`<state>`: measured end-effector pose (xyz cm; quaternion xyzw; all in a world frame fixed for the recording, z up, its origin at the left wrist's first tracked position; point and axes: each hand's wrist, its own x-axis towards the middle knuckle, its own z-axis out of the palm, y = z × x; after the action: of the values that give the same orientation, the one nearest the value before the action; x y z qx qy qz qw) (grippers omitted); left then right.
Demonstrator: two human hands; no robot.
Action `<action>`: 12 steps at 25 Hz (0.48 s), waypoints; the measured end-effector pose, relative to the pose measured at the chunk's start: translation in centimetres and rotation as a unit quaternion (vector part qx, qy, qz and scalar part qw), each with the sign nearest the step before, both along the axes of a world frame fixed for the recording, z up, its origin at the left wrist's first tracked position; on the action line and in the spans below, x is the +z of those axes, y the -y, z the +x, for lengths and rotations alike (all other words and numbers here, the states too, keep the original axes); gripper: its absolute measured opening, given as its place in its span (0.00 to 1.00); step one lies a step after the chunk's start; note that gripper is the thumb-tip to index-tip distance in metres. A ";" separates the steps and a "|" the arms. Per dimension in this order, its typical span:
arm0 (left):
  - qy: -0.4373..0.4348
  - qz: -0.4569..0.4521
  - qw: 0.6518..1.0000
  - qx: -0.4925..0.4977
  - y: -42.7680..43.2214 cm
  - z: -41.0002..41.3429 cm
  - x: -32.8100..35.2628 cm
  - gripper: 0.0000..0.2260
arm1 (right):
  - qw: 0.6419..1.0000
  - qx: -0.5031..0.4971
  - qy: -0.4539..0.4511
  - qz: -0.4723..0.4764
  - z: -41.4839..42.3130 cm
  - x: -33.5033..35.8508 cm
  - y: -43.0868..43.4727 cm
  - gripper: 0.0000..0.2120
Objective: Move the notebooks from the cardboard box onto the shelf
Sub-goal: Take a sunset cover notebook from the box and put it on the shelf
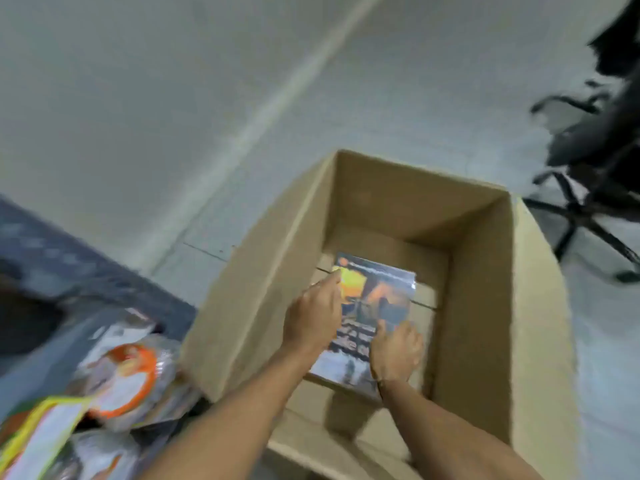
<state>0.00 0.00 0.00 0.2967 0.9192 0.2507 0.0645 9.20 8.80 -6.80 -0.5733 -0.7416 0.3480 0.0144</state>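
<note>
An open cardboard box [284, 258] stands on the floor. A plastic-wrapped stack of notebooks [384, 289] with an orange and blue cover lies flat on its bottom. My left hand [313, 318] rests on the stack's left edge, fingers stretched toward the far corner. On the near right part of the cover my right hand [396, 351] presses down with fingers curled. Whether either hand has a firm grip is blurred. The shelf [104, 271] shows as a dark blue frame at the left.
Wrapped packs with orange and white covers [124, 379] lie on the shelf at lower left. A black office chair [595, 188] with a star base stands at the right. Grey floor with a pale line [277, 95] stretches behind the box.
</note>
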 end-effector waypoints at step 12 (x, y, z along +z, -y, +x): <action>0.297 -0.309 0.865 0.260 0.2 1.6 -14.2 0.15 | 0.972 -0.150 0.123 -0.131 2.6 -8.8 0.4 0.16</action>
<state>1.64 -0.16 -14.22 -0.0770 0.9308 0.0377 0.3553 11.81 8.39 -15.61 -0.7131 -0.5915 0.3626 -0.1003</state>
